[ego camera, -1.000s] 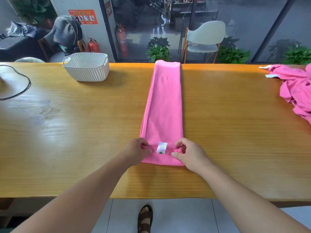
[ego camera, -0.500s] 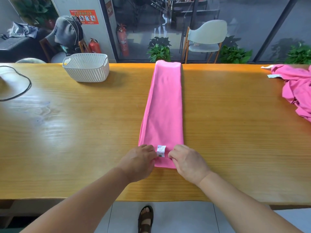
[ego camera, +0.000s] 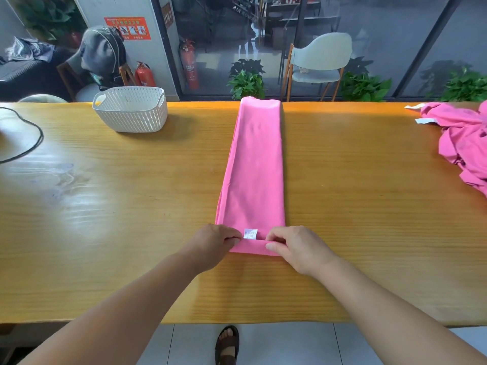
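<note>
A pink cloth point(ego camera: 254, 164), folded into a long narrow strip, lies across the wooden table point(ego camera: 105, 206) from its far edge toward me. Its near end is turned over into a small roll. My left hand point(ego camera: 213, 245) pinches the roll's left end and my right hand point(ego camera: 295, 246) pinches its right end, thumbs on the near side. A white label point(ego camera: 250, 233) shows on the cloth between the two hands, just beyond the roll.
A white woven basket point(ego camera: 131, 109) stands at the back left. More pink cloth point(ego camera: 463, 143) lies heaped at the right edge with white tags. A black cable point(ego camera: 29, 143) loops at the far left. Chairs and plants stand behind the table.
Both hands have turned the cloth's near end over away from me, forming a roll. The label now sits just past the roll instead of on top of the end.
</note>
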Demonstrator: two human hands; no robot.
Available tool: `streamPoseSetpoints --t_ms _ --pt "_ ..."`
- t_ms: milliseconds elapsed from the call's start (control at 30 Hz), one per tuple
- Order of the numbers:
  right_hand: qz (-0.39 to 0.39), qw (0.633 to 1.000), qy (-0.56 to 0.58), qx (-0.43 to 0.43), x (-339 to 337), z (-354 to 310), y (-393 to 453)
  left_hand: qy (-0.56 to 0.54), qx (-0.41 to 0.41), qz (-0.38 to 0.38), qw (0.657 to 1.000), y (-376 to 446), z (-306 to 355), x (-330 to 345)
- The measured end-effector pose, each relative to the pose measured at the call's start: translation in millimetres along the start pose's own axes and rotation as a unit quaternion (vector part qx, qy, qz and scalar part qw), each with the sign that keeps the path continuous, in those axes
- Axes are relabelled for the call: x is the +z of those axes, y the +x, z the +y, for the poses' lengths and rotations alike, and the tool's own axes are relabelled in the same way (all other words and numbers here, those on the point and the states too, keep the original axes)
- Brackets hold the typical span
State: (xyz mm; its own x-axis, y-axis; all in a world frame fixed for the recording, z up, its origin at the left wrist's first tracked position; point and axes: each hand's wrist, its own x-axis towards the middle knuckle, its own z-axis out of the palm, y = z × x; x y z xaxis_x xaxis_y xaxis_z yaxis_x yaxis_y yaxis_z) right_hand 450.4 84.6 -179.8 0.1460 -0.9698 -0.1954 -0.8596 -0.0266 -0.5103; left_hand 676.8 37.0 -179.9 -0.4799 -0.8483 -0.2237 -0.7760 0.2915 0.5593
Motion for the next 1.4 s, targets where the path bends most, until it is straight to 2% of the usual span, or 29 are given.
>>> streamPoseSetpoints --t_ms 167,300,467,567,633,833,967,1033,1100,1167,1300,1400 --pt "-0.014 0.998 0.043 0.051 -1.0 2.1 13.0 -0.019 -0.015 -0.004 1.0 17.7 -2.2 -0.1" --pt "0.016 0.996 0.063 0.059 1.0 -1.3 18.6 0.043 0.024 0.047 0.998 25.1 -1.5 0.0" --pt "0.028 0.999 -0.008 -0.026 6.9 -3.5 19.3 0.151 0.146 0.042 0.977 21.1 0.9 12.9" --pt "0.069 0.992 -0.065 -0.086 13.9 -5.3 13.3 0.145 0.189 0.069 0.969 12.4 -7.3 17.3" --pt "0.092 0.985 -0.091 -0.116 17.2 -3.5 7.6 0.139 0.18 0.05 0.973 7.5 -6.3 14.4" --pt "0.07 0.978 -0.169 -0.104 14.8 -5.8 6.9 0.122 0.122 0.006 0.985 15.7 2.1 3.4" --pt "-0.024 0.991 -0.125 -0.036 -6.1 -8.2 24.8 0.093 0.037 -0.044 0.994 32.1 5.2 -5.5" --pt "-0.04 0.997 -0.069 0.005 -15.1 -5.6 34.2 0.086 0.022 -0.052 0.995 40.3 6.4 -6.0" --pt "-0.047 0.998 -0.012 0.038 -19.4 -2.4 40.5 0.083 0.034 -0.045 0.995 46.0 6.5 -4.3" --pt "-0.032 0.999 0.009 0.043 -19.3 1.3 46.9 0.111 0.056 0.002 0.992 52.7 2.8 -1.2" --pt "0.016 1.0 -0.001 0.019 -17.0 0.3 56.5 0.116 0.121 0.062 0.984 61.0 -0.7 6.0" --pt "0.02 1.0 -0.001 -0.014 -10.8 -2.6 58.5 0.137 0.164 0.078 0.974 60.1 -0.7 10.8"
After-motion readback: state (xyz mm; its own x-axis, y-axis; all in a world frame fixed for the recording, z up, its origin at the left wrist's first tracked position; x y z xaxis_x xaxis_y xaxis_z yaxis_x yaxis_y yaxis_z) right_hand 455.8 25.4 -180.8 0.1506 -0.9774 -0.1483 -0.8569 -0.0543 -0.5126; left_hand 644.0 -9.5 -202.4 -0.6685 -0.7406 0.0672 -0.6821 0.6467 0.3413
